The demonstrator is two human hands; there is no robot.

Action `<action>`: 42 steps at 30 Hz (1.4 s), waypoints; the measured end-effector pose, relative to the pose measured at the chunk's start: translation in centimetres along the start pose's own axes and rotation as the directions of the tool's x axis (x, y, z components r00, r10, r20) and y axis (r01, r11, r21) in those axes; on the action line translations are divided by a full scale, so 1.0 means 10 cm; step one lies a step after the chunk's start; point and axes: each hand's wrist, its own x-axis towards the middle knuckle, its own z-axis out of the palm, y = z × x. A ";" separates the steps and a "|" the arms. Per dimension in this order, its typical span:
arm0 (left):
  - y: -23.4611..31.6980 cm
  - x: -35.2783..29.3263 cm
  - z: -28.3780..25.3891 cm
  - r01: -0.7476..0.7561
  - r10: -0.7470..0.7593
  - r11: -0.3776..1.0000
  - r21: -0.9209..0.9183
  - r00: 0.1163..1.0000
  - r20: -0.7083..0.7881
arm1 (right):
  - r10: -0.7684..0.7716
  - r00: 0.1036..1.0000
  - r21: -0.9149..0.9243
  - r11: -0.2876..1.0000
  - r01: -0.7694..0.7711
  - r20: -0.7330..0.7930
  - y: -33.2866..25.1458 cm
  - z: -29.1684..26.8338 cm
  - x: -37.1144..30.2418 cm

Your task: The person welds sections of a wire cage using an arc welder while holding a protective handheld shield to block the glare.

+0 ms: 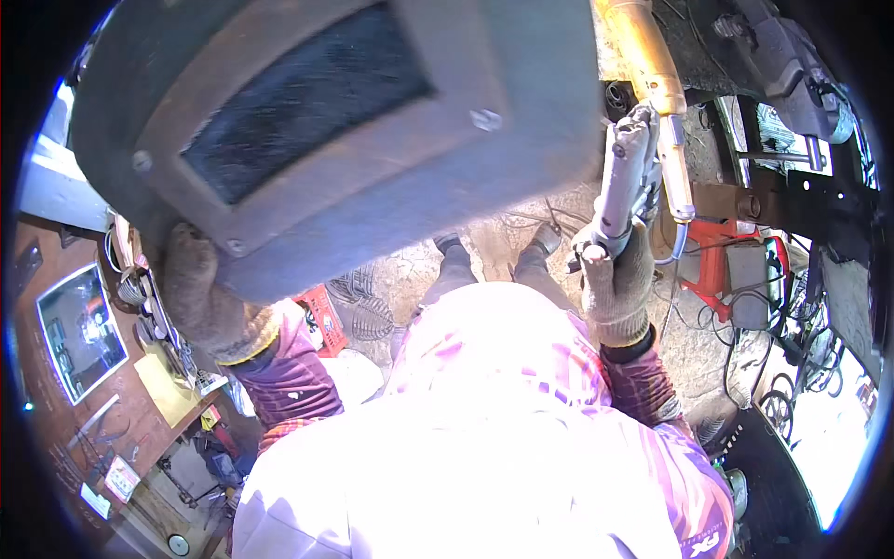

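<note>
A large dark welding shield with a dark rectangular window fills the upper left. My left hand, in a worn brown glove, grips its lower left edge; the fingertips are partly hidden behind it. On the right, my gloved right hand is closed around a silvery metal tool that looks like locking pliers and points upward. Just beyond its tip, a yellow angle grinder with a grey end and blue cord hangs or lies; its support cannot be made out.
A brown wooden bench on the left bears a framed glassy panel and hand tools. Coiled wire and a red box lie on the floor. To the right stand a red metal frame, loose cables and a dark beam.
</note>
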 end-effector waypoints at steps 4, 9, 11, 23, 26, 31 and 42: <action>-0.15 -0.22 -0.34 -0.055 0.060 0.997 0.059 0.995 -0.080 | -0.075 0.996 -0.048 0.996 0.072 -0.051 -0.01 0.02 0.01; -0.20 -0.29 -0.40 -0.029 0.030 0.999 0.025 0.999 -0.024 | -0.086 0.996 0.124 0.989 0.086 -0.011 -0.04 0.04 0.02; -0.22 -0.27 -0.35 -0.037 0.037 0.999 0.034 0.999 -0.014 | -0.003 1.000 0.208 0.978 0.005 -0.013 -0.03 0.03 0.05; -0.16 -0.15 -0.01 -0.110 0.109 0.991 0.081 0.994 0.017 | -0.253 0.967 -0.103 0.962 0.252 0.008 -0.06 -0.02 0.08; -0.21 -0.10 -0.07 -0.112 0.112 0.991 0.076 0.994 0.011 | -0.236 0.971 -0.128 0.965 0.229 -0.047 0.02 -0.04 0.05; -0.17 -0.18 -0.09 -0.105 0.107 0.990 0.093 0.994 -0.013 | 0.019 0.999 0.061 0.998 -0.022 0.051 -0.07 0.00 0.00; -0.26 -0.09 0.05 -0.063 0.069 0.987 0.147 0.997 -0.032 | -0.067 0.996 0.196 0.978 0.077 -0.060 -0.04 -0.01 0.01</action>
